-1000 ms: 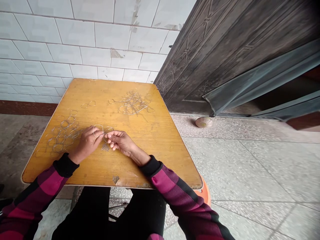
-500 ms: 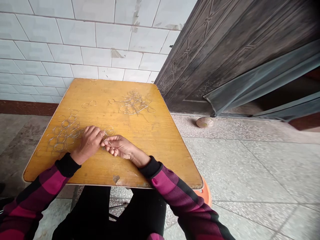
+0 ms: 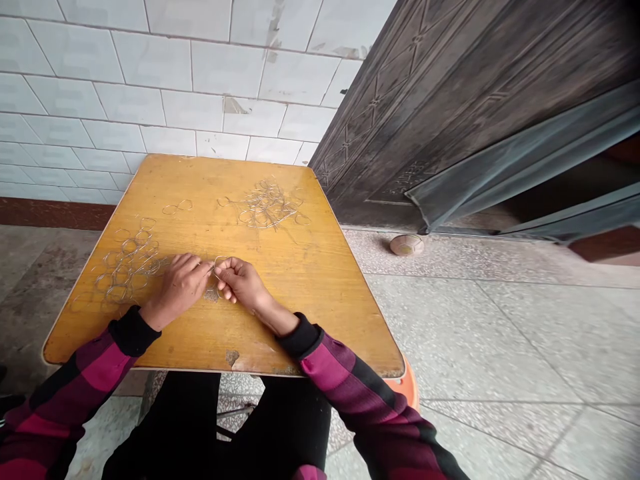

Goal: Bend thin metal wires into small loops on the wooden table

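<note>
Left hand (image 3: pixel 177 285) and right hand (image 3: pixel 243 283) were closed on one wire loop (image 3: pixel 219 261), held just above the table (image 3: pixel 310 300). Linked rings (image 3: pixel 125 263) at the left were judged done; the loose pile (image 3: pixel 264 205) farther off was judged unworked.

The light is soft and even, like a cloudy day outside. The white tiled wall (image 3: pixel 150 100) looks bright and the big door (image 3: pixel 475 100) looks dark. The counter (image 3: pixel 310 300) has only a weak shine at its far edge. It is darker under its near edge. Shadows are pale and fuzzy. Straight lines bend near the picture's edges. The thin wire loop (image 3: pixel 219 260) in the fingers (image 3: pixel 229 272) is tiny and a bit blurry.
</note>
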Demonstrator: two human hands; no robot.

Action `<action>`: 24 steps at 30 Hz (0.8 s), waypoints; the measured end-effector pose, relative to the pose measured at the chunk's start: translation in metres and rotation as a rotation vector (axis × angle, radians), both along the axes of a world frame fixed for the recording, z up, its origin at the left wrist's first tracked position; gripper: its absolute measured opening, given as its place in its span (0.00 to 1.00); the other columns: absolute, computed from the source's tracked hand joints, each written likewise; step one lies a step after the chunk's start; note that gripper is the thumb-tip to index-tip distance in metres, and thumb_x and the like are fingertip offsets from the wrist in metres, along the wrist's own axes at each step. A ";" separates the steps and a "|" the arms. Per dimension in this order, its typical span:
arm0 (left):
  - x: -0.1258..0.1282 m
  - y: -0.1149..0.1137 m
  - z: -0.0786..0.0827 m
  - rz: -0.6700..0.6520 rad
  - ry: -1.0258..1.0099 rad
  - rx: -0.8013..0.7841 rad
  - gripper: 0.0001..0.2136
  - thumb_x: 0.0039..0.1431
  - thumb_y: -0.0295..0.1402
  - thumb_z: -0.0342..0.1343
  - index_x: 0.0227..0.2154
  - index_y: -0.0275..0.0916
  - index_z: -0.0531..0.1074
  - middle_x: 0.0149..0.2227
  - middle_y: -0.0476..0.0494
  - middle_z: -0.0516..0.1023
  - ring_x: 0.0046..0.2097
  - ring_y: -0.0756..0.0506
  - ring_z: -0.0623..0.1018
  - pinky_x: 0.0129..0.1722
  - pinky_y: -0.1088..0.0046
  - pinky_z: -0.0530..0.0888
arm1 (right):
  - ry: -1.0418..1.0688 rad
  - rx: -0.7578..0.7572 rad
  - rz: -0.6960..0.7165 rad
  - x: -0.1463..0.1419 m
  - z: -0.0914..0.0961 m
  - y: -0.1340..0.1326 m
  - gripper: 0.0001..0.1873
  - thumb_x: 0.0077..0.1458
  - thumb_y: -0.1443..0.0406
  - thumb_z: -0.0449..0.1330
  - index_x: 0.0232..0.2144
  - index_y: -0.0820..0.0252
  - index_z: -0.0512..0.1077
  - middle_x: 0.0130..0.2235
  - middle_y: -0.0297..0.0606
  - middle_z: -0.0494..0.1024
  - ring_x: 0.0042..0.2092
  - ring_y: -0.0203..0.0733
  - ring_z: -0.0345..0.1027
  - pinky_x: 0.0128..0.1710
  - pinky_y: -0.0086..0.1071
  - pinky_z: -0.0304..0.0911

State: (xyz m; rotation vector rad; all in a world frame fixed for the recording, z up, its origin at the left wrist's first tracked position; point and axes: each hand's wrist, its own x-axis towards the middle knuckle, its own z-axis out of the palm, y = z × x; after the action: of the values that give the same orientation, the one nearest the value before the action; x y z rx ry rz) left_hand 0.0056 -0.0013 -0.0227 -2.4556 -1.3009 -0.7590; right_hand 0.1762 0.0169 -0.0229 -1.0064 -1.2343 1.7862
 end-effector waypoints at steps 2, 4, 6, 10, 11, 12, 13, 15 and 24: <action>0.000 0.001 -0.002 -0.010 -0.017 -0.019 0.10 0.64 0.26 0.47 0.35 0.36 0.74 0.29 0.43 0.73 0.36 0.43 0.72 0.37 0.65 0.66 | -0.137 0.211 -0.096 0.000 -0.002 -0.001 0.14 0.53 0.55 0.60 0.29 0.58 0.63 0.19 0.25 0.69 0.16 0.28 0.58 0.15 0.23 0.51; 0.000 0.001 -0.004 -0.021 -0.062 -0.055 0.10 0.64 0.27 0.47 0.33 0.36 0.74 0.29 0.43 0.73 0.35 0.44 0.72 0.36 0.65 0.67 | -0.284 0.442 -0.177 0.000 -0.004 -0.001 0.11 0.56 0.57 0.57 0.31 0.58 0.64 0.21 0.27 0.69 0.18 0.30 0.60 0.19 0.25 0.56; 0.001 0.000 -0.005 -0.043 -0.129 -0.102 0.10 0.65 0.28 0.47 0.36 0.36 0.74 0.30 0.42 0.73 0.34 0.44 0.73 0.36 0.66 0.69 | -0.419 0.639 -0.230 0.000 -0.005 -0.001 0.08 0.59 0.59 0.55 0.36 0.59 0.65 0.23 0.29 0.70 0.22 0.32 0.63 0.25 0.27 0.59; 0.005 -0.002 -0.006 -0.109 -0.229 -0.171 0.09 0.63 0.26 0.47 0.42 0.35 0.71 0.37 0.39 0.76 0.40 0.43 0.75 0.41 0.65 0.72 | -0.627 0.815 -0.240 -0.004 -0.009 -0.001 0.10 0.62 0.63 0.50 0.43 0.60 0.65 0.27 0.34 0.74 0.26 0.36 0.67 0.30 0.29 0.62; 0.005 -0.002 -0.005 -0.124 -0.241 -0.181 0.09 0.63 0.26 0.47 0.42 0.35 0.71 0.39 0.39 0.76 0.42 0.43 0.75 0.42 0.64 0.73 | -0.668 0.829 -0.234 -0.005 -0.009 -0.001 0.11 0.62 0.63 0.48 0.45 0.60 0.65 0.28 0.35 0.75 0.27 0.37 0.69 0.31 0.30 0.62; 0.006 -0.002 -0.005 -0.141 -0.252 -0.193 0.09 0.63 0.26 0.47 0.42 0.35 0.71 0.39 0.38 0.76 0.42 0.42 0.75 0.43 0.64 0.73 | -0.707 0.840 -0.226 -0.006 -0.009 -0.001 0.13 0.63 0.63 0.48 0.46 0.61 0.65 0.29 0.36 0.76 0.28 0.38 0.70 0.32 0.30 0.63; 0.006 -0.003 -0.004 -0.159 -0.263 -0.210 0.08 0.63 0.26 0.48 0.41 0.35 0.70 0.39 0.38 0.76 0.43 0.42 0.75 0.43 0.64 0.73 | -0.743 0.849 -0.216 -0.007 -0.009 -0.001 0.13 0.63 0.64 0.47 0.47 0.61 0.65 0.31 0.38 0.77 0.30 0.39 0.71 0.33 0.31 0.63; 0.006 -0.003 -0.003 -0.195 -0.283 -0.251 0.07 0.63 0.27 0.48 0.38 0.35 0.70 0.38 0.39 0.75 0.42 0.43 0.75 0.43 0.65 0.73 | -0.793 0.858 -0.187 -0.006 -0.007 0.000 0.14 0.62 0.65 0.48 0.48 0.60 0.66 0.35 0.40 0.79 0.34 0.40 0.73 0.37 0.31 0.64; 0.001 0.000 -0.001 -0.209 -0.221 -0.245 0.13 0.67 0.33 0.44 0.35 0.36 0.72 0.34 0.41 0.75 0.39 0.44 0.75 0.41 0.66 0.72 | -0.387 0.574 -0.062 0.002 0.001 0.010 0.06 0.56 0.66 0.53 0.31 0.60 0.70 0.29 0.32 0.74 0.31 0.34 0.66 0.35 0.28 0.61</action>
State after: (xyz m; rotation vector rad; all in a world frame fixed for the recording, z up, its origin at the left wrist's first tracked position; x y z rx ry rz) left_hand 0.0066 -0.0012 -0.0239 -2.8035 -1.2919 -1.0004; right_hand 0.1780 0.0266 -0.0218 -1.0483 -1.7948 1.1031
